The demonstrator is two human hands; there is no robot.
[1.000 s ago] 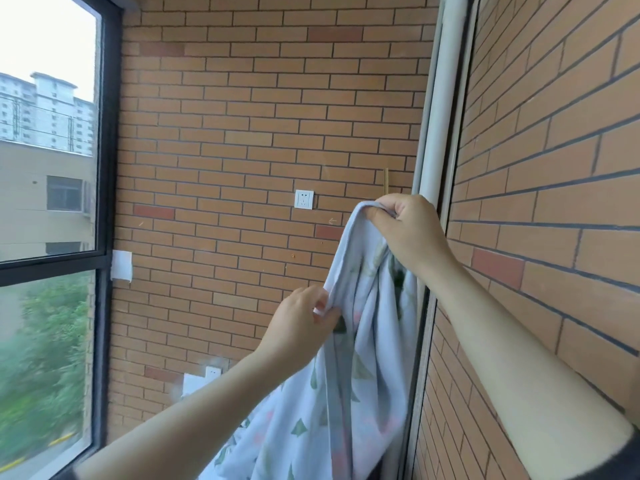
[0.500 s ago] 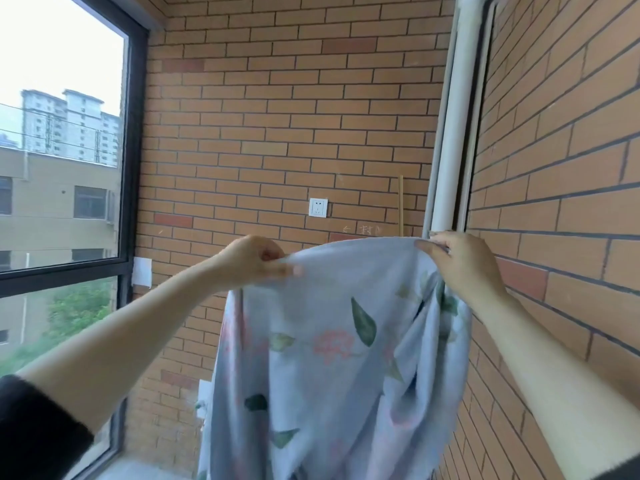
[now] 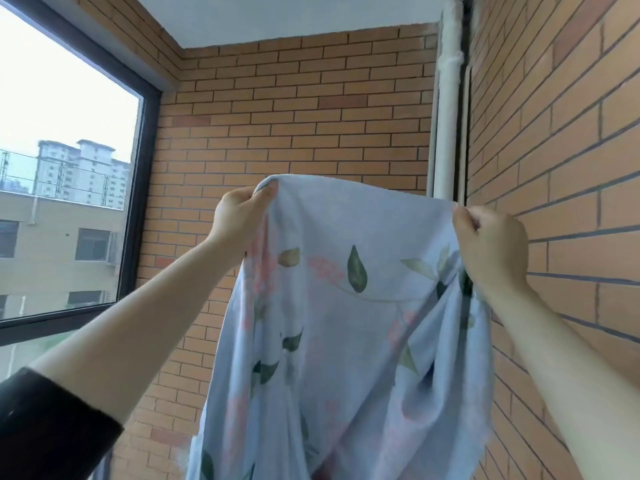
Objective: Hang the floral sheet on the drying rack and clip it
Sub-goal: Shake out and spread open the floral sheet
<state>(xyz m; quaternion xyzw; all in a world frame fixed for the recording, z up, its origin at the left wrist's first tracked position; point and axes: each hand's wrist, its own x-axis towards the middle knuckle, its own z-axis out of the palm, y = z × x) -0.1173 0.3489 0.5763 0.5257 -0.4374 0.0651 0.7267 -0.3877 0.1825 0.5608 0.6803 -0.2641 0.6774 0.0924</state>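
Left hand point(image 3: 239, 211) and right hand point(image 3: 490, 244) each pinching the floral sheet point(image 3: 339, 306) top edge, mid-frame, sheet hanging down, brick wall point(image 3: 294, 116) behind

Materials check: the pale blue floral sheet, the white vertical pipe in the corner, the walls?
Pale blue floral sheet: looks like thin woven fabric, probably cotton or a blend; matte, drapes in soft folds between left hand and right hand.
White vertical pipe: smooth, likely plastic or painted metal; unclear which.
Walls: orange-brown brick or brick-look tile, matte, with dark mortar lines.
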